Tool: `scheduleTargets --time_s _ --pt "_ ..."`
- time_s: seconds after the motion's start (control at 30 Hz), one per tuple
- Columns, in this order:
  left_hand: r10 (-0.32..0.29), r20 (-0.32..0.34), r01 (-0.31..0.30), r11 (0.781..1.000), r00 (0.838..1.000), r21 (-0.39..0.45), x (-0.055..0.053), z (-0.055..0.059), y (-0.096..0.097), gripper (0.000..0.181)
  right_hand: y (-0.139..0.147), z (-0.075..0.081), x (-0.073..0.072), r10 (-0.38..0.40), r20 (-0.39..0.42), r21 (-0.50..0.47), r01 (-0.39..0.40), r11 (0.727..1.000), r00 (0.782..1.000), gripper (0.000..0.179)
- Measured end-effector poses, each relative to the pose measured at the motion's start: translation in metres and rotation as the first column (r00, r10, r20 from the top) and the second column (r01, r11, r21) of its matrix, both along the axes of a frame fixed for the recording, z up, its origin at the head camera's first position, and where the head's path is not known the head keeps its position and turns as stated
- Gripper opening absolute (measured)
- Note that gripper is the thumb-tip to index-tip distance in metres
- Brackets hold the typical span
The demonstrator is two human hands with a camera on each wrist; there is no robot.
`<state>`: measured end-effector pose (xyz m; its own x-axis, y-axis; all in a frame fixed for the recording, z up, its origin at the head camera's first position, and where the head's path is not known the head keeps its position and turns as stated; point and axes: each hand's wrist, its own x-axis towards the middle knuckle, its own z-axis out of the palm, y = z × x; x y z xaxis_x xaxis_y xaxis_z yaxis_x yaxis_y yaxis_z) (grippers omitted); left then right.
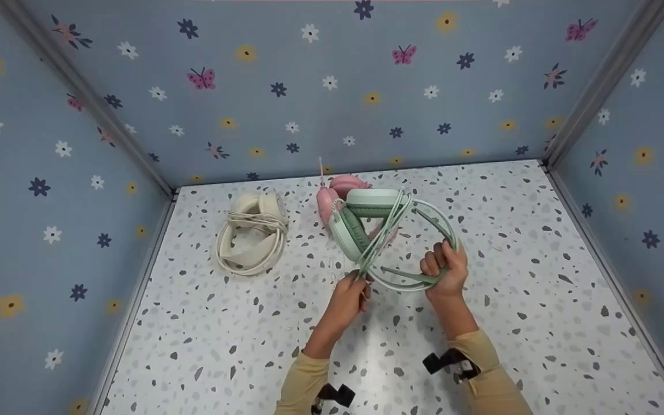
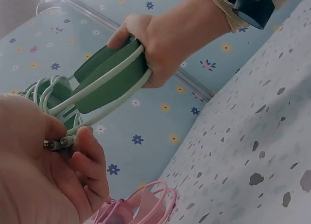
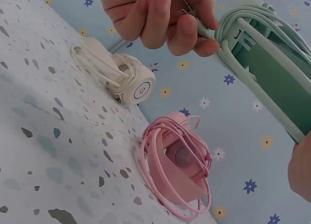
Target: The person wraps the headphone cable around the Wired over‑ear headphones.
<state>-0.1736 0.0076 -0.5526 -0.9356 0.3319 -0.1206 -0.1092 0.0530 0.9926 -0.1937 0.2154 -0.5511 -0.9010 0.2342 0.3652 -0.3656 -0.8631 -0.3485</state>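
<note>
Green headphones are held up over the speckled table, with their cable wound around the frame beside the ear cups. My right hand grips the headband, its fingers curled round the band. At the near side of the ear cups, my left hand pinches the cable's end. Metal plugs show between the left thumb and fingers in the left wrist view. Pink headphones, also wrapped in their own cable, lie on the table behind the green ones and are partly covered by them in the head view.
White headphones with a bundled cable lie to the left on the speckled table. Blue flowered panels rise at the back and both sides, joined by grey corner posts.
</note>
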Motion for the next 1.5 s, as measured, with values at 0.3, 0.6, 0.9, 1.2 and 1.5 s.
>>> scheduleTargets --time_s 0.3,0.6,0.9,1.2,1.5 --pt "0.027 -0.03 -0.029 0.996 0.999 -0.082 -0.001 -0.018 0.012 0.025 -0.007 -0.017 0.015 -0.343 -0.03 0.166 0.343 0.924 0.939 0.025" --pt "0.147 -0.13 -0.156 0.986 0.981 -0.062 -0.018 -0.045 0.05 0.029 -0.004 -0.036 0.015 -0.609 0.124 0.212 0.579 0.787 0.783 0.022" --pt "0.168 -0.039 -0.168 0.986 0.985 0.008 -0.054 -0.05 0.088 0.021 0.018 -0.036 -0.013 -0.633 0.31 0.132 0.627 0.768 0.709 0.025" --pt "0.27 -0.119 -0.279 0.958 0.956 -0.066 -0.098 -0.049 0.127 0.018 0.034 -0.042 -0.055 -0.667 0.543 0.199 0.693 0.693 0.511 0.027" --pt "0.176 -0.082 -0.19 0.96 0.981 -0.207 -0.128 -0.063 0.142 0.015 0.048 -0.074 -0.082 -0.622 0.706 0.284 0.67 0.686 0.338 0.01"
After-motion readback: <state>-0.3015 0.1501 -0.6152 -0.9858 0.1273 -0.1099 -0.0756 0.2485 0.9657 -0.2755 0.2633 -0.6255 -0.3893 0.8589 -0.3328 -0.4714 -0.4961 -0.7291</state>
